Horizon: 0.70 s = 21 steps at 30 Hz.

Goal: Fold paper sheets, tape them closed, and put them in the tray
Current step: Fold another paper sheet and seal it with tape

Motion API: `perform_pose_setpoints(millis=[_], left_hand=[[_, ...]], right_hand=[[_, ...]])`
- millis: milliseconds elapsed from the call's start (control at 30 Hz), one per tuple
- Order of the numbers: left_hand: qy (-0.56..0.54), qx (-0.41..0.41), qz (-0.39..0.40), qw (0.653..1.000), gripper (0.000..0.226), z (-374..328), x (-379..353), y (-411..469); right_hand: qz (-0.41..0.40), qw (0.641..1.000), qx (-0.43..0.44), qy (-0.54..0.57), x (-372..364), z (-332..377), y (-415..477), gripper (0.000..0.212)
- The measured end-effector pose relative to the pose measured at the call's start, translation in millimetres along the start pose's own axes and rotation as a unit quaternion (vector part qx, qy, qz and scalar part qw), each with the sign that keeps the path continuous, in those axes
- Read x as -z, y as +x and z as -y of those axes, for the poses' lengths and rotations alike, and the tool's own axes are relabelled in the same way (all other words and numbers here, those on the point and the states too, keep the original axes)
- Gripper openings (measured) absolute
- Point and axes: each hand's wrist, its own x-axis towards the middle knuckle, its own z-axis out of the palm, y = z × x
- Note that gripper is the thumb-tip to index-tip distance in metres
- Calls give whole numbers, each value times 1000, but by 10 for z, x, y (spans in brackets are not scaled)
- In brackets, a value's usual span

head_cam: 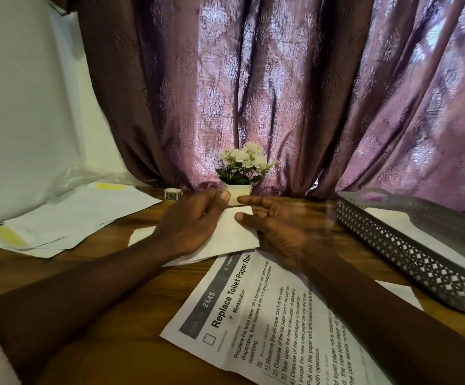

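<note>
I see both forearms reach in from the near edge and meet over the folded sheet (234,232), which lies on the table (114,276) just in front of the flower pot (238,194). My left hand (189,220) lies knuckles-up on the sheet's left half, fingers curled and pressing down, thumb tip close to the pot. My right hand (278,226) is at the sheet's right edge, blurred; its fingers are loosely spread, thumb and forefinger tips touching the paper. Neither hand is clenched; whether the right one pinches the edge or only rests on it, I cannot tell.

Right of the pot stands the tray (408,245), grey with lattice walls, tilted in the view. White paper (392,220) lies flat inside it; I cannot tell how many pieces.

Left of the pot, a small tape roll (173,194) sits on the table, and farther left a loose stack of sheets (67,218) with yellow strips. Nearer than the folded sheet, a printed page (267,323) headed "Replace Toilet Paper Roll" lies partly under my right forearm. A curtain (281,93) hangs behind the pot.
</note>
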Motion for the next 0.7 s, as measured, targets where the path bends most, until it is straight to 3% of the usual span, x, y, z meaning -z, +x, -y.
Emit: perform_pose_setpoints(millis=[67, 133, 233, 333, 533, 700], left_hand=[[47, -17, -52, 997, 48, 8, -78, -8], [80, -34, -62, 994, 44, 52, -114, -10], [119, -9, 21, 993, 44, 169, -121, 30], [191, 20, 81, 978, 52, 272, -86, 53], [299, 61, 104, 947, 45, 372, 83, 97], [266, 144, 82, 950, 45, 550, 205, 133]], right_hand=[[22, 1000, 0, -15, -104, -58, -18, 17], [20, 999, 2, -42, -160, -87, -27, 8], [-15, 995, -8, -96, -124, -78, -29, 21], [-31, 987, -14, -155, -92, -42, -48, 9], [-69, 983, -14, -172, 52, 12, -55, 19], [-117, 975, 23, -188, 128, 17, 7, 12]])
